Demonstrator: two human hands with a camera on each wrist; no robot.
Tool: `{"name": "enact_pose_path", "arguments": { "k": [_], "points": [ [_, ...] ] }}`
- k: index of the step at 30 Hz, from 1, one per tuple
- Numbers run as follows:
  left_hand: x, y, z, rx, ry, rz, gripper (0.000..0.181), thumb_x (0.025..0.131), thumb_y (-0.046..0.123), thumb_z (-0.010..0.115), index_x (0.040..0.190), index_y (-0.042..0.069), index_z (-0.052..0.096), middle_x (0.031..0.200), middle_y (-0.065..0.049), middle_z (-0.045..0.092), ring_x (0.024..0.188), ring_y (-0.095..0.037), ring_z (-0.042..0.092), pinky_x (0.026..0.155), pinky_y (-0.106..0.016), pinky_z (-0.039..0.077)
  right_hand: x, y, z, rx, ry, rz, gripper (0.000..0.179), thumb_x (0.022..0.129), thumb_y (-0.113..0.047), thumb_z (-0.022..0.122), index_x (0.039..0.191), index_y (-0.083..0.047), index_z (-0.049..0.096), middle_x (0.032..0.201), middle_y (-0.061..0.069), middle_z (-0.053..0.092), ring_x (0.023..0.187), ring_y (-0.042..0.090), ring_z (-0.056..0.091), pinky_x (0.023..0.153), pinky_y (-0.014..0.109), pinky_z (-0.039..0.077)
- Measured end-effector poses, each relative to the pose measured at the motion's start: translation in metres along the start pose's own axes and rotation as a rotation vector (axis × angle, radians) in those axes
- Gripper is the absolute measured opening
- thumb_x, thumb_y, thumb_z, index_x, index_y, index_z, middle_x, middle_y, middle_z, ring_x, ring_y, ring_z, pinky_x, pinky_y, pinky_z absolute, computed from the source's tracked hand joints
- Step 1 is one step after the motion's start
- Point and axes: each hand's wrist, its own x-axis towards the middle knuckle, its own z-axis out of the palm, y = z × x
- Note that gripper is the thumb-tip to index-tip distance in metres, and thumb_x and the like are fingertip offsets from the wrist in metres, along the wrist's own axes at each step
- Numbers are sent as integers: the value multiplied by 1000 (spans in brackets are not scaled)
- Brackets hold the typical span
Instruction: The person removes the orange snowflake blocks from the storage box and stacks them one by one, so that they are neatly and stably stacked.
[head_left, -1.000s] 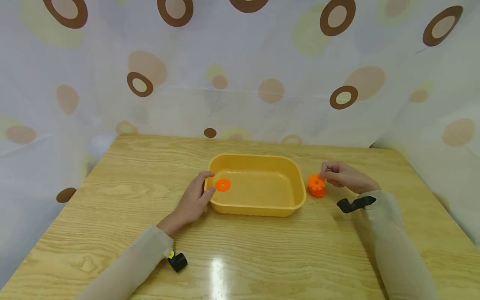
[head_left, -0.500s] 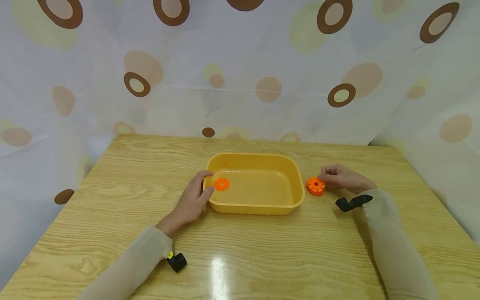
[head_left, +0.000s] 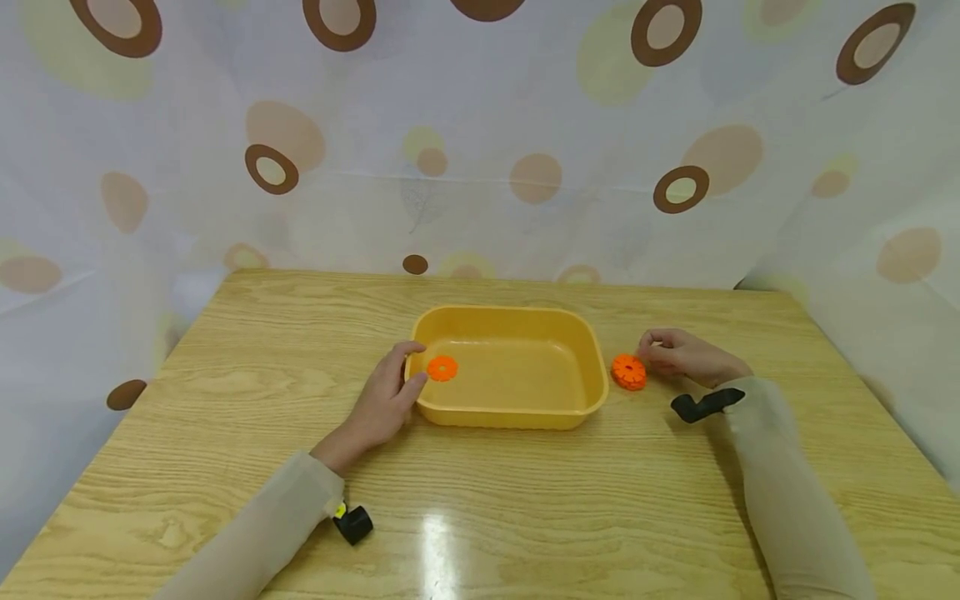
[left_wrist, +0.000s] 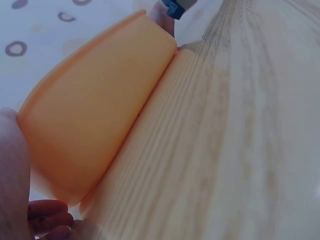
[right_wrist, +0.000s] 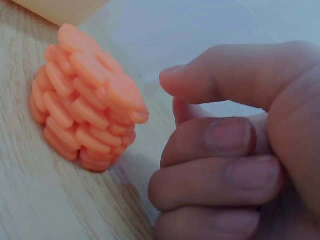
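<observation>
An orange stack of notched interlocking discs (head_left: pixel 628 372) stands on the table just right of a yellow plastic tub (head_left: pixel 510 419). My right hand (head_left: pixel 681 357) is right beside the stack. In the right wrist view a small gap parts its thumb (right_wrist: pixel 215 75) from the stack (right_wrist: pixel 85 100), and its fingers are loosely bent around nothing. One flat orange disc (head_left: pixel 442 368) lies inside the tub near its left end. My left hand (head_left: pixel 382 400) grips that end, thumb and fingers around the rim; the left wrist view shows fingers (left_wrist: pixel 50 215) at the tub's lower corner (left_wrist: pixel 75 185).
The wooden table (head_left: pixel 525 517) runs to a pale patterned cloth (head_left: pixel 480 208) at the back and sides. Black wrist cameras sit on the left cuff (head_left: pixel 352 525) and the right cuff (head_left: pixel 705 406).
My right fingers have come off the top edge of the disc stack, which now sits lower and slightly left. The left hand and tub have barely moved.
</observation>
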Motion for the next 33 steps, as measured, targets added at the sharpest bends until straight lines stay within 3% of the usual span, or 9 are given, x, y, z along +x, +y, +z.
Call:
{"name": "enact_pose_path", "arguments": {
  "k": [12,19,24,33],
  "points": [
    [0,0,1,-3,0,5,37,98,16,51,131,2,45,94,-12,49,86,-23,45,79,-36,37,0,-4,2,-11,27,56,25,101,-23,51,97,2,49,74,-2,40,63,9,39,60,25,34],
    [0,-1,0,-7,2,2,37,98,17,50,131,1,45,95,-12,50,86,-24,45,79,-36,37,1,-8,3,-38,12,-1,29,101,-27,50,103,2,53,70,-1,39,57,18,34,56,30,32],
    [0,-1,-1,-6,7,17,36,97,17,50,130,1,45,88,-10,48,82,-21,44,76,-34,37,4,-13,5,-36,3,-21,30,103,-25,47,111,4,54,70,-3,40,55,12,30,58,26,34],
    [0,-3,0,-12,2,8,37,98,18,50,130,2,45,90,-9,48,84,-21,44,78,-35,37,10,-33,12,-22,-5,-113,32,103,-21,46,116,8,45,59,-1,26,51,18,21,56,29,30]
  ]
}}
